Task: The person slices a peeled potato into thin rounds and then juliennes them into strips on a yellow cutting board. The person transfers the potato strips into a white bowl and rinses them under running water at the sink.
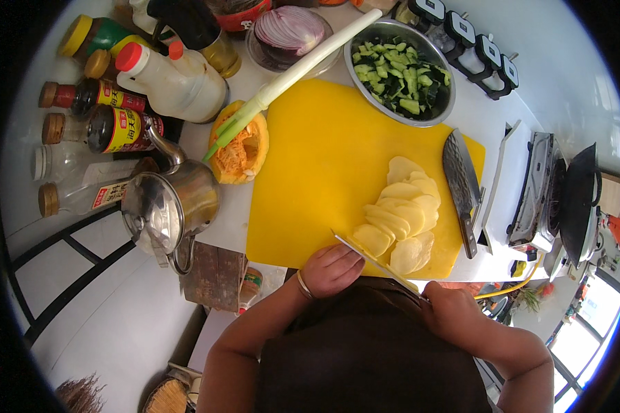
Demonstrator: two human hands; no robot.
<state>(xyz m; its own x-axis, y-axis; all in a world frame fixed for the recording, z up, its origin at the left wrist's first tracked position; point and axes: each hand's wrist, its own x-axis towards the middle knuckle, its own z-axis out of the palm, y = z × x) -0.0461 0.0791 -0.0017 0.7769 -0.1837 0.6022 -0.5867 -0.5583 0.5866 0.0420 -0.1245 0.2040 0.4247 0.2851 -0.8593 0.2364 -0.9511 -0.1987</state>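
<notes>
My right hand (452, 310) is closed around the handle of a kitchen knife (377, 263), held at the near edge of the yellow cutting board (310, 170). Beside the blade's other end is my left hand (333, 271), with a bangle at the wrist; its fingers are together near the blade, and whether they hold anything is hidden. Overlapping pale slices, apparently potato (405, 201), lie on the board just beyond the blade. A second knife with a dark hammered blade (460, 170) rests along the board's right side.
A steel bowl of chopped cucumber (400, 77) overlaps the board's far edge. A scallion stalk (294, 72) lies across a halved pumpkin (237, 144) and a bowl with cut red onion (289, 31). At left are a steel kettle (170, 206) and several bottles; a gas stove (535, 191) stands right.
</notes>
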